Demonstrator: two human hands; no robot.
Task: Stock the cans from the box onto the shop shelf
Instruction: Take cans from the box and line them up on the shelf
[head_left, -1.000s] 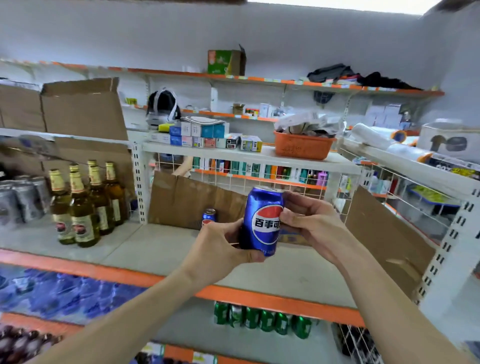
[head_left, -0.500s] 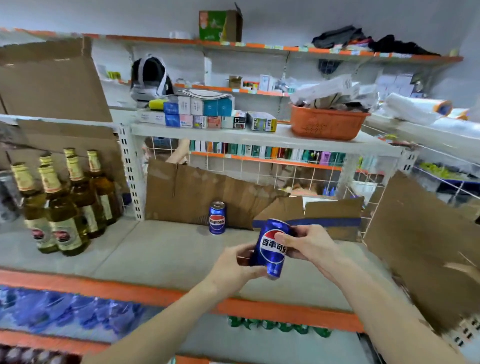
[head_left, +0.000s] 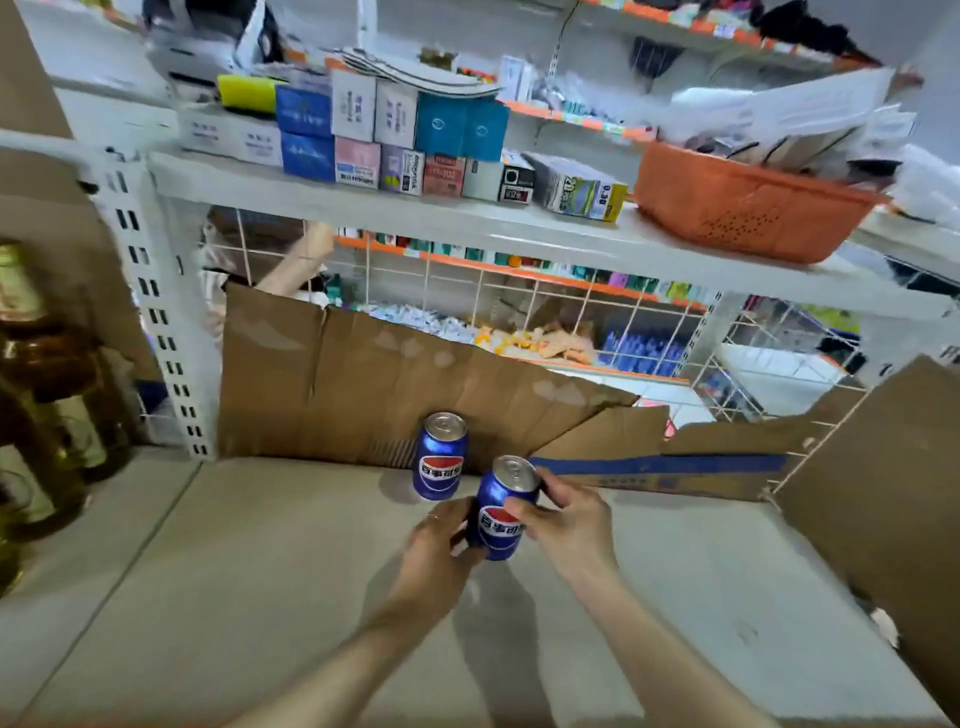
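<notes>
The blue aluminium cola can with the red-and-white logo (head_left: 500, 512) was tilted, held just above the pale grey shelf board (head_left: 260, 571) — left hand (head_left: 434, 545) wrapped round its lower side, right hand (head_left: 563, 519) pinching it near the rim. Just beside it, a second blue cola can (head_left: 440, 456) stood upright against the torn brown cardboard sheet (head_left: 337, 384) — brown glass bottles (head_left: 36, 389) well apart at the left.
</notes>
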